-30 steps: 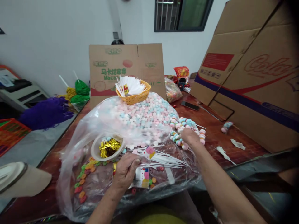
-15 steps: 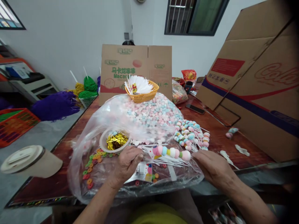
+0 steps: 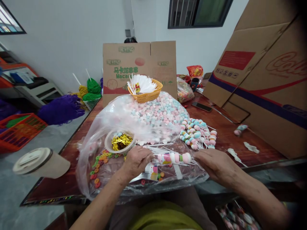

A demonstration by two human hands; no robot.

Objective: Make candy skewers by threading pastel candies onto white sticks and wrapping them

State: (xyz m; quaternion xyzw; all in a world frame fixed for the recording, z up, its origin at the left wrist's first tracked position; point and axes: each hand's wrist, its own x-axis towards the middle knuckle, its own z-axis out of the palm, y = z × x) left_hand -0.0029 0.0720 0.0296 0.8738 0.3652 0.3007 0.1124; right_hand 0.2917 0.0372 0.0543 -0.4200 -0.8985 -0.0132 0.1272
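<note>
A marshmallow skewer [image 3: 186, 158] of pink, white and blue pieces lies level between my hands. My left hand [image 3: 138, 161] is closed on a clear printed wrapper [image 3: 164, 159], which covers the skewer's left part. At the skewer's right end my right hand [image 3: 214, 164] is closed; its stick is hidden by the fingers. Beneath them are loose white sticks [image 3: 155, 149] and another printed wrapper [image 3: 151, 172] on the clear plastic bag [image 3: 115, 187]. Finished-looking marshmallow skewers [image 3: 198, 134] are piled beyond my right hand.
Gold twist ties fill a white bowl [image 3: 107, 145], near coloured candy rings [image 3: 97, 180]. Behind stand a heap of small marshmallows [image 3: 158, 111], a yellow basket [image 3: 146, 97] of white sticks and a carton [image 3: 129, 60]. A lidded cup [image 3: 55, 164] is left, a large carton [image 3: 261, 105] right.
The wrapper has moved right over more of the skewer, as my left hand shifted slightly right and my right hand slightly left. The whole view has tilted a little.
</note>
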